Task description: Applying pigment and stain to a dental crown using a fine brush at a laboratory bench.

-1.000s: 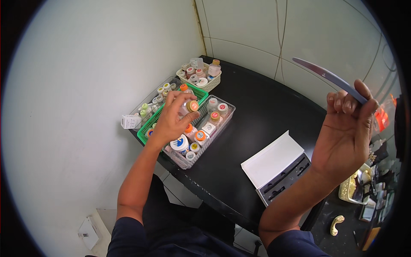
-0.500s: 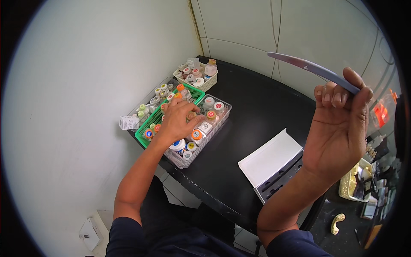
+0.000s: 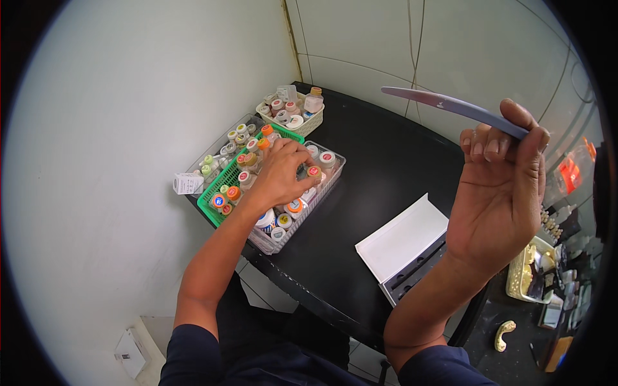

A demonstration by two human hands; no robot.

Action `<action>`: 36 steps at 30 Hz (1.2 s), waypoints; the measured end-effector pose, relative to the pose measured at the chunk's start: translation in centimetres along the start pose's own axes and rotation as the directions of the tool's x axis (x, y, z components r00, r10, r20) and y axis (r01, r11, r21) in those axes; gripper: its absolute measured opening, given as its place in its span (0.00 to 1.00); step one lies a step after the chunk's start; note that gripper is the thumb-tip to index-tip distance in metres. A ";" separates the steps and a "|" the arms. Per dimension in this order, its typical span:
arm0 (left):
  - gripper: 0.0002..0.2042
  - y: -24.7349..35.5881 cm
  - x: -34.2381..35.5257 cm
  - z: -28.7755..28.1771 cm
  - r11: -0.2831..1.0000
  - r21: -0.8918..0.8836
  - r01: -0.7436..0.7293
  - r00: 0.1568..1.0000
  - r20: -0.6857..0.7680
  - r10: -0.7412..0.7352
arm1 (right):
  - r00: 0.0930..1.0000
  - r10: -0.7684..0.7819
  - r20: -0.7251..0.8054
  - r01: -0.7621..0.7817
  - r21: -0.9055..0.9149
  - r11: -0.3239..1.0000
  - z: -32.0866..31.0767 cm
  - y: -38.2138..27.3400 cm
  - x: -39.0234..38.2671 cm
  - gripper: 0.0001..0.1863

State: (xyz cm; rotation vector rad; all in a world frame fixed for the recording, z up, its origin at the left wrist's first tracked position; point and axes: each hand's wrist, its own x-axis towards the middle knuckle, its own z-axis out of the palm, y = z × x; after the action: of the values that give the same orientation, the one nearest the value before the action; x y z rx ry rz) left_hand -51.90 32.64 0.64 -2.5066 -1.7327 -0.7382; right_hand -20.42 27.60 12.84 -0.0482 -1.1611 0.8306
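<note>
My left hand (image 3: 283,174) reaches over a clear plastic basket (image 3: 293,229) of small jars and bottles. Its thumb and fingers close around an orange-capped jar (image 3: 314,172), which still sits among the others; the fingertips are partly hidden. Raised at the right, my right hand (image 3: 499,186) has its palm turned toward me. Between its thumb and fingers it pinches one end of a long, slim, curved lilac tool (image 3: 450,105), whose thin end points left. I cannot tell its exact kind.
Jars also fill a green basket (image 3: 209,209) and a cream basket (image 3: 315,125). A small white box (image 3: 188,183) stands by the wall. On the black table (image 3: 380,154) lies an open white case (image 3: 402,241). At the right are a basket of dental models (image 3: 515,283) and an arch-shaped piece (image 3: 504,336).
My left hand has shifted slightly right and its fingers have come around the orange-capped jar. My right hand has moved a little left and down with the lilac tool.
</note>
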 end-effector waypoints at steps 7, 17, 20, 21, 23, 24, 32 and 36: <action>0.11 -0.5 -1.2 -4.0 0.864 -0.500 0.058 0.967 -0.188 -0.173 | 1.000 -0.006 -0.003 0.006 -0.033 0.999 0.1 0.5 0.0 0.25; 0.23 0.4 -6.9 -2.1 -0.260 -0.938 -0.230 0.942 -0.147 -0.303 | 0.998 -0.001 -0.065 0.001 0.003 1.000 2.3 1.2 -0.4 0.23; 0.22 1.5 -7.6 -2.6 -0.211 -0.950 -0.230 0.942 -0.163 -0.292 | 0.999 -0.009 -0.054 0.007 -0.037 0.999 2.6 1.7 -0.5 0.23; 0.22 1.8 -7.8 -3.0 -0.173 -0.964 -0.204 0.942 -0.145 -0.304 | 0.998 -0.004 -0.061 0.003 -0.025 1.000 3.0 1.8 -0.6 0.22; 0.20 2.3 -8.3 -3.4 -0.068 -0.982 -0.177 0.942 -0.148 -0.302 | 0.998 0.001 -0.065 -0.001 -0.014 1.000 3.4 2.0 -0.6 0.22; 0.19 2.4 -8.5 -3.4 0.039 -0.989 -0.144 0.943 -0.149 -0.298 | 0.998 0.002 -0.065 -0.004 -0.020 1.000 3.6 2.1 -0.6 0.22; 0.19 2.5 -10.4 -2.4 0.171 -0.969 -0.179 0.888 -0.234 -0.396 | 0.998 0.046 -0.038 -0.049 -0.057 0.997 4.6 2.7 -0.9 0.22; 0.22 3.1 -11.0 -2.2 0.061 -0.978 -0.198 0.899 -0.206 -0.385 | 0.999 0.051 0.001 -0.050 -0.081 0.995 4.3 2.9 -1.0 0.22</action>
State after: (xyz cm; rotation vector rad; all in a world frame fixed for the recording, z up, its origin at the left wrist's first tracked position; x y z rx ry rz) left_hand -53.01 21.13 -0.82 -2.1279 -1.2515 -3.2159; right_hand -25.70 27.43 12.60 -0.1435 -1.2006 0.8281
